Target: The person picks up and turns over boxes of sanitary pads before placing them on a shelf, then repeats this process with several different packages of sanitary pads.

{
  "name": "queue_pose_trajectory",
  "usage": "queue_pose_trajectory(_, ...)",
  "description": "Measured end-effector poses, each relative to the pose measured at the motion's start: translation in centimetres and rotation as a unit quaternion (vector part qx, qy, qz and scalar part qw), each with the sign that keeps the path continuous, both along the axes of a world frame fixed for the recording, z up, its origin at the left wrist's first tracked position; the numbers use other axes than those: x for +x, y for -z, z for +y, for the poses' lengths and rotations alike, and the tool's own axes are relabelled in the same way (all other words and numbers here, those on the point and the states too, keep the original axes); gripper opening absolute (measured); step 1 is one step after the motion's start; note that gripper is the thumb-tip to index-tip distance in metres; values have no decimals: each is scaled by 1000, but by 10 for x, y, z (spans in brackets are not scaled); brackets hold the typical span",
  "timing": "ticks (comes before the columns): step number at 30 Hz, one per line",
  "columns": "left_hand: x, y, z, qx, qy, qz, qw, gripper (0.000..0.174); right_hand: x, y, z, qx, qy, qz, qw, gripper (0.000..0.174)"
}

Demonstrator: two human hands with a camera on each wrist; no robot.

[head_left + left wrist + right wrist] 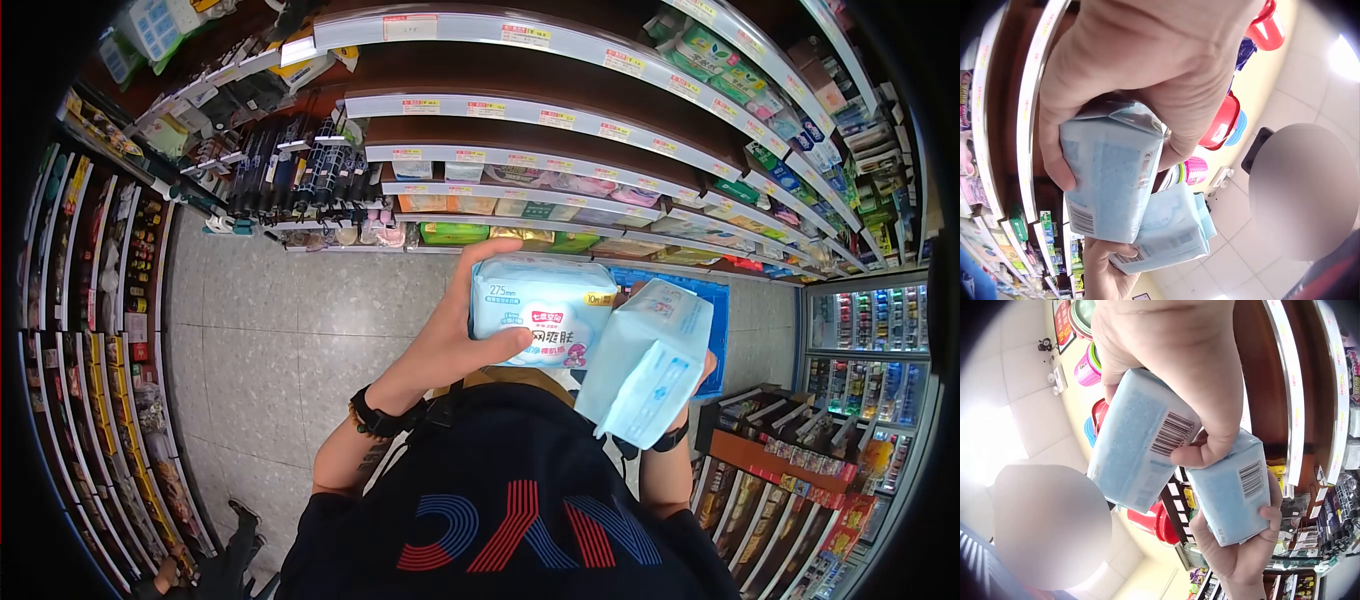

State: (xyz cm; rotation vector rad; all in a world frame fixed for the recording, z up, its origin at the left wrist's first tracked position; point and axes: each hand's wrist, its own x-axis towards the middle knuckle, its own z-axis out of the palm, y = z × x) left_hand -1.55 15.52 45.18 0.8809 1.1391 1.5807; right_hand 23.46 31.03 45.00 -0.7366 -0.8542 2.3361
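Note:
In the head view, my left hand (437, 335) grips a light blue pack of sanitary pads (550, 290) by its left end, thumb across the printed front, which reads 275mm. My right hand (1175, 369) holds a second light blue pack (645, 345) at the right, tilted, its side flap towards me. That second pack hides most of the right hand in the head view. Both packs are held up in front of my chest, their near ends close together. Barcodes show on the undersides of the left pack (1229, 494) and right pack (1141, 440) in the right wrist view.
Ahead stands a long shelf unit (540, 115) with price tags and wrapped packs on its lower tiers. A blue plastic crate (714, 375) is below the packs. Stocked racks (100, 330) line the left, a drinks fridge (868, 345) the right. Another person (235, 550) appears at lower left.

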Motion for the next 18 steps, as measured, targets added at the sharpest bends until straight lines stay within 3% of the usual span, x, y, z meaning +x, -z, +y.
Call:
queue_pose_trajectory(3,2,-6,0,-7,13,-20,1000,80,3,8,2,-53,2,90,995,105)
queue_pose_trajectory(8,5,-16,0,-1,17,-36,999,78,3,7,5,-54,19,110,992,108)
queue_pose_trajectory(13,8,-18,4,-6,22,-59,998,75,9,14,14,-54,-52,146,986,115)
queue_pose_trajectory(18,11,-15,10,-14,15,-45,999,72,12,14,20,-80,-29,120,989,117)
